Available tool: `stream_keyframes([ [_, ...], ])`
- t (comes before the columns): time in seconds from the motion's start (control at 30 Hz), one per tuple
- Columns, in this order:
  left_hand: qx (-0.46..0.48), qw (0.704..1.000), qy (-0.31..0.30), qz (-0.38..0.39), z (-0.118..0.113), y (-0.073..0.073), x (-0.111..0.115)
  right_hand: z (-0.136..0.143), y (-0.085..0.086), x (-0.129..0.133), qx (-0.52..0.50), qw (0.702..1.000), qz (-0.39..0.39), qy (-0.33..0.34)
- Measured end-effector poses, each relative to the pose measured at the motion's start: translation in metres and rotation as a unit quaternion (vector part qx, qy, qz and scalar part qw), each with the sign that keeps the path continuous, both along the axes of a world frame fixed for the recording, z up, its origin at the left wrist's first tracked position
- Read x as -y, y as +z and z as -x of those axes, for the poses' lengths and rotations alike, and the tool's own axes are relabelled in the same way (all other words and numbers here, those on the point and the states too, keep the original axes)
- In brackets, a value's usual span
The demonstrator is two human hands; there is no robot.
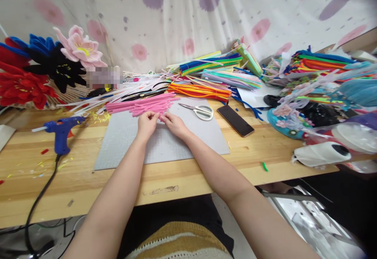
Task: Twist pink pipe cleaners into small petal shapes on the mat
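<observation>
Both hands meet over the grey mat, just in front of a pile of pink fuzzy stems point(141, 104). My left hand point(148, 123) is closed in a pinch, its fingertips on a small pink piece. Close beside it, my right hand point(173, 124) pinches at the same pink piece point(160, 117). The fingers hide most of that piece. Scissors point(200, 111) with white handles lie on the mat point(167, 149), to the right of the hands, and a dark phone point(235, 120) rests further right.
At the left, a blue glue gun point(61, 131) stands with its cable over the table edge, near fuzzy flowers point(81, 47). Coloured stem bundles point(200, 91) line the back. A white roll point(321, 154) and decorated items point(290, 121) are at the right.
</observation>
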State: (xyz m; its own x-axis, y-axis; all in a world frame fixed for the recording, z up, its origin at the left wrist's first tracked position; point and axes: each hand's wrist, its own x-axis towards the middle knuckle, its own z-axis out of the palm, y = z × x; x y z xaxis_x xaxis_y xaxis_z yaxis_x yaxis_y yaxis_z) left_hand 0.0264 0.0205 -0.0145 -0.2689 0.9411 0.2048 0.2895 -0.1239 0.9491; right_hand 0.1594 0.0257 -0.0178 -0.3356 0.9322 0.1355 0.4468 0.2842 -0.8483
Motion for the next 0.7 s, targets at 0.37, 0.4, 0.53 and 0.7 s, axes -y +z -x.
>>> stream_keyframes([
  [0.37, 0.199, 0.976, -0.064, 0.065, -0.006, 0.012, 0.006, -0.002, 0.015, 0.006, -0.291, 0.916, 0.266, 0.074],
  [0.4, 0.239, 0.964, -0.085, 0.074, -0.006, 0.014, 0.007, -0.003, 0.016, 0.007, -0.327, 0.892, 0.299, 0.089],
  [0.53, 0.306, 0.942, -0.114, 0.075, -0.007, 0.017, 0.008, -0.004, 0.019, 0.010, -0.386, 0.842, 0.360, 0.112],
  [0.7, 0.291, 0.947, -0.114, 0.068, -0.006, 0.019, 0.009, -0.005, 0.020, 0.010, -0.377, 0.834, 0.386, 0.114],
])
